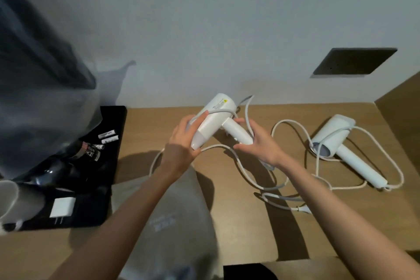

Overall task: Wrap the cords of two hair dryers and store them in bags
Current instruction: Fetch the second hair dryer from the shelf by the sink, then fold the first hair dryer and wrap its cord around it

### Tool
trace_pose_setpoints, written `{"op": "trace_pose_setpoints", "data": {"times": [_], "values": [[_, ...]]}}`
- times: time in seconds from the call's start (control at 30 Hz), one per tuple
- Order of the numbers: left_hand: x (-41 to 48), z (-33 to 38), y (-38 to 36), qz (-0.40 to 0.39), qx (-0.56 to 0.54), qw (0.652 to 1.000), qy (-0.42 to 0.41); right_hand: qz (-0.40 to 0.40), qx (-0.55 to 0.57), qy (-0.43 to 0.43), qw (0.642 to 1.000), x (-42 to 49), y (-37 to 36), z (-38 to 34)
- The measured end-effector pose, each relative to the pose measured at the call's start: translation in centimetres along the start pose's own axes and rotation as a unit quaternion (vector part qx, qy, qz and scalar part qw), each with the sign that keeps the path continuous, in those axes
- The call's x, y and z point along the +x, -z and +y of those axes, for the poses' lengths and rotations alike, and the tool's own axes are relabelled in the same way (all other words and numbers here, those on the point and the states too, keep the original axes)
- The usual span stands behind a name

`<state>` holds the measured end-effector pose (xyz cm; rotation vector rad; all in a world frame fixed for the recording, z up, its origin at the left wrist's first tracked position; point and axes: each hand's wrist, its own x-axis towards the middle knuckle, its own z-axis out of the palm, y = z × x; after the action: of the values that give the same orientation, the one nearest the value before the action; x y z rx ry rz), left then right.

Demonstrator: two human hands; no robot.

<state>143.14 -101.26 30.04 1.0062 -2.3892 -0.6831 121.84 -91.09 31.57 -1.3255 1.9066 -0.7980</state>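
Observation:
A white hair dryer is held above the wooden table. My left hand grips its barrel near the nozzle. My right hand holds the handle end and the cord. One turn of cord lies across the barrel; the rest trails in loops over the table to a plug. A second white hair dryer lies on the table at the right, its own cord looped loosely around it. A grey fabric bag lies flat under my left forearm.
A black tray at the left holds small packets, a white charger and dark items. A sheer curtain hangs over it. A dark wall panel sits at the back right. A wooden side wall closes the right edge.

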Motion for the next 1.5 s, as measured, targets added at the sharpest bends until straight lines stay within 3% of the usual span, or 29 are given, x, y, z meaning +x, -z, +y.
{"op": "trace_pose_setpoints", "data": {"times": [0.37, 0.63, 0.8, 1.13, 1.27, 1.5], "values": [[0.4, -2.9, -6.9, 0.028, 0.025, 0.999, -0.033, 0.018, -0.047, 0.008, 0.999, 0.9, -0.9, 5.5], [1.6, -4.2, -12.5, 0.122, 0.064, 0.988, -0.071, 0.07, -0.068, 0.054, 0.994, 2.6, 0.0, 9.3], [2.7, -4.2, -14.0, 0.172, 0.093, 0.978, -0.071, 0.111, -0.139, 0.083, 0.981, 3.7, 0.1, 9.6], [0.6, -2.3, -11.4, 0.12, 0.156, 0.979, -0.061, 0.18, -0.35, 0.059, 0.917, -0.9, 0.2, 7.7], [-2.4, 0.0, -9.3, 0.138, 0.14, 0.978, -0.064, 0.216, -0.348, 0.139, 0.902, -5.1, 0.0, 6.1], [-9.3, 0.1, -5.9, 0.171, 0.151, 0.972, -0.051, 0.151, -0.286, 0.236, 0.916, -11.3, -5.8, 2.5]]}}
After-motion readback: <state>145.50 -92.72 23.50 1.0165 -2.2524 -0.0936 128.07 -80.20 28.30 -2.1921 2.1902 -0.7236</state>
